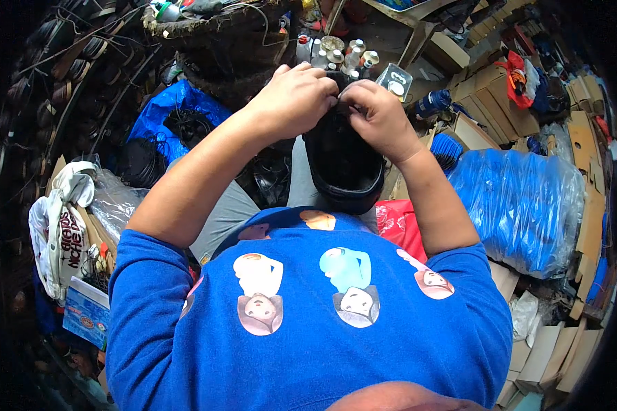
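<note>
A black shoe (pixel 346 161) rests over my right thigh, its dark opening facing up and its rounded heel toward me. At its far end both my hands are close together. My left hand (pixel 298 99) has its fingers curled down and closed on the shoe's edge. Opposite it, my right hand (pixel 377 116) pinches the shoe with thumb and forefinger. Whether a thin lace is between the fingertips, I cannot make out. The toe is mostly hidden behind my hands.
Several bottles (pixel 349 58) and a clear square container (pixel 395 81) stand just beyond my hands. At right are plastic-wrapped blue goods (pixel 517 209) and cardboard boxes (pixel 490 99). A blue bag (pixel 178 113) with black cords lies left; shoe racks (pixel 55 96) line the far left.
</note>
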The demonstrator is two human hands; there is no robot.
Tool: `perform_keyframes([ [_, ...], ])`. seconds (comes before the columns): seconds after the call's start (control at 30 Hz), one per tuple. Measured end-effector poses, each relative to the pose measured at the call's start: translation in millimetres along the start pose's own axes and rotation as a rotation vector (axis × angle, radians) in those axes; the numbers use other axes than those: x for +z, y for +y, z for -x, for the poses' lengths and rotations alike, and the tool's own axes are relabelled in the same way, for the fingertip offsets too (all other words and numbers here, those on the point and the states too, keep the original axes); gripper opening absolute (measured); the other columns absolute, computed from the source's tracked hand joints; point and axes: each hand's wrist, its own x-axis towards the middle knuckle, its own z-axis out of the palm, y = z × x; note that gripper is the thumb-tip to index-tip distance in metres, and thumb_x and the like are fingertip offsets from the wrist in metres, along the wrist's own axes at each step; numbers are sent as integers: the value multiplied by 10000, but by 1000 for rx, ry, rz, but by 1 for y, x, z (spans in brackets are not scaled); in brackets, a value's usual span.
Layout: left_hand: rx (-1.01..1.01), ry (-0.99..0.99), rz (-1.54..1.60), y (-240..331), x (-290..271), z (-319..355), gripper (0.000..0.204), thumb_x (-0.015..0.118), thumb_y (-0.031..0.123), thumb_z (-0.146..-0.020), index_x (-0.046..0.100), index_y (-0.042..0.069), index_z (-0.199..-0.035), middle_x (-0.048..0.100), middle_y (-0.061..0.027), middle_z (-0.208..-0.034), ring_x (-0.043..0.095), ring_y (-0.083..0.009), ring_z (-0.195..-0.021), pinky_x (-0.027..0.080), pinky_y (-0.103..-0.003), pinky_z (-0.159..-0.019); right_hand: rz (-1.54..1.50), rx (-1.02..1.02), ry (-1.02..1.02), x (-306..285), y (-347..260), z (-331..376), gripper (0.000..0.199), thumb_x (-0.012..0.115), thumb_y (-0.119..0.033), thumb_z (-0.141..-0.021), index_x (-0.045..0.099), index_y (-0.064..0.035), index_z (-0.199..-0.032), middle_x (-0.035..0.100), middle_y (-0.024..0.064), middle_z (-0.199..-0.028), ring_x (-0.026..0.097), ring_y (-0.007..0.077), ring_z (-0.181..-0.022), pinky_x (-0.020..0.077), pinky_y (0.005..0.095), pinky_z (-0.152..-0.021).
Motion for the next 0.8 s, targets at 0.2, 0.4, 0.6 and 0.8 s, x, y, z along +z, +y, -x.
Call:
perform_keyframes([
  [0.2, -401, -129, 291, -16, 11, -7, 318, 465, 319, -853, 644, 59, -885, 637, -163, -920, 578, -346, -946, 439, -464, -760, 489, -113, 154, 9, -21, 5, 178, 695, -197, -633, 648, -132, -792, 570, 35, -867, 517, 220, -899, 345, 372, -801],
  [0.4, -538, -234, 204, -5, 5, -16, 293, 460, 295, -847, 645, 72, -890, 638, -161, -912, 579, -344, -947, 449, -434, -761, 690, -23, 139, 18, -25, -2, 242, 723, -320, -637, 650, -141, -783, 559, 20, -811, 518, 208, -831, 331, 386, -757],
  [0.6, -712, -250, 923, -16, 11, -13, 382, 549, 335, -875, 628, -1, -1036, 634, -43, -835, 528, -113, -736, 411, -287, -640, 636, -94, 172, 26, -7, 0, 168, 700, -268, -672, 646, -133, -756, 571, 21, -779, 546, 213, -806, 340, 381, -762],
  [0.8, -631, -200, 1329, -35, 1, 1, 257, 608, 222, -861, 627, 39, -1040, 633, -19, -903, 546, -83, -765, 437, -209, -720, -123, 240, 10, 10, 3, 3, 197, 650, -202, -767, 656, -15, -832, 579, 123, -826, 582, 286, -785, 463, 334, -691],
])
